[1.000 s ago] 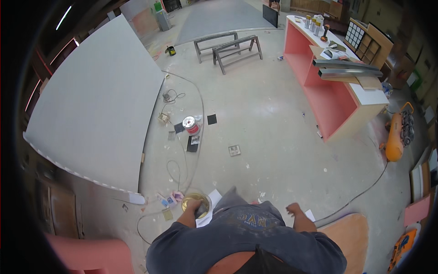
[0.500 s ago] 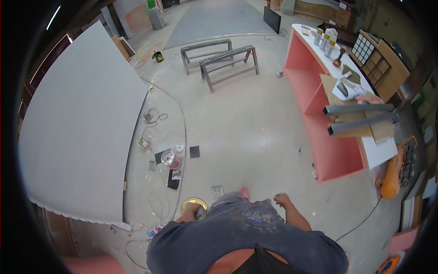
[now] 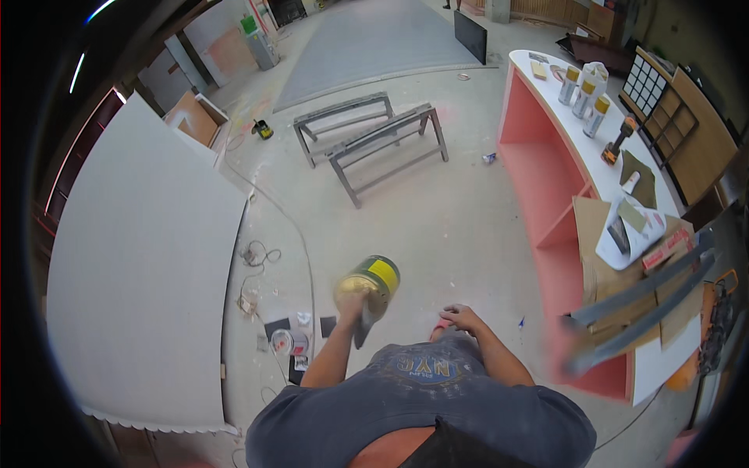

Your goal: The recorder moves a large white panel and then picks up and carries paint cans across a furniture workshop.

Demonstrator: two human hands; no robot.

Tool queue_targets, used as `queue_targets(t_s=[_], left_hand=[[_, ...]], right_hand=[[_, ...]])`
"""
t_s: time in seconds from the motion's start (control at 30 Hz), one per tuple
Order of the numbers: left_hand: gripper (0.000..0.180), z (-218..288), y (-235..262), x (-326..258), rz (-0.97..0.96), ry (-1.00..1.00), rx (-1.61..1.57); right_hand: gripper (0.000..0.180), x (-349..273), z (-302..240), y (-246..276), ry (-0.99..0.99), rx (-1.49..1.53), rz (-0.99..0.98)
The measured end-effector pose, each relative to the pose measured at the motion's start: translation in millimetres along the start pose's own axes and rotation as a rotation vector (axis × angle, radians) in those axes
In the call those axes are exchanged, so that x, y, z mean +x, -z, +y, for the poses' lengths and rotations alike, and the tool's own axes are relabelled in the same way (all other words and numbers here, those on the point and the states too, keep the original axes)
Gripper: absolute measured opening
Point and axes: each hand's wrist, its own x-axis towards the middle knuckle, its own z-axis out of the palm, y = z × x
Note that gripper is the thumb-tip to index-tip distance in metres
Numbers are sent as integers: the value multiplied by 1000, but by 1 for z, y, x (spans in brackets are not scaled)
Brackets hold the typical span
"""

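Observation:
My left hand [image 3: 353, 306] is raised in front of me and grips a gold tin can with a yellow label [image 3: 370, 281]. A dark flat tool [image 3: 363, 332] hangs down from the same hand. My right hand [image 3: 463, 318] is held low at my right side with its fingers loosely apart and nothing in it. A small pink thing [image 3: 441, 327] shows just under it. My grey shirt fills the lower edge of the view.
A big pale panel [image 3: 148, 281] lies on the floor at left, with cables [image 3: 257, 254] and small cans [image 3: 287, 342] beside it. Two metal trestles [image 3: 374, 140] stand ahead. At right is a pink counter [image 3: 546, 179] with spray cans [image 3: 585, 93], cardboard and long metal bars [image 3: 640, 300].
The tin in my left hand has come up from near the floor to chest height. The view has swung forward, so the trestles and counter look nearer. My right hand has shifted slightly left.

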Motion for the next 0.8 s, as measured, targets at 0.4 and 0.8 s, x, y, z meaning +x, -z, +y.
queue_targets(t_s=[0.4,0.8], left_hand=[[19,168,-148,212,-149,364,-834],[26,313,-187,456,-474,302,-331]], right_hand=[[44,124,-245,114,538,-430,-90],[34,271,-326,291,359,54,271]])
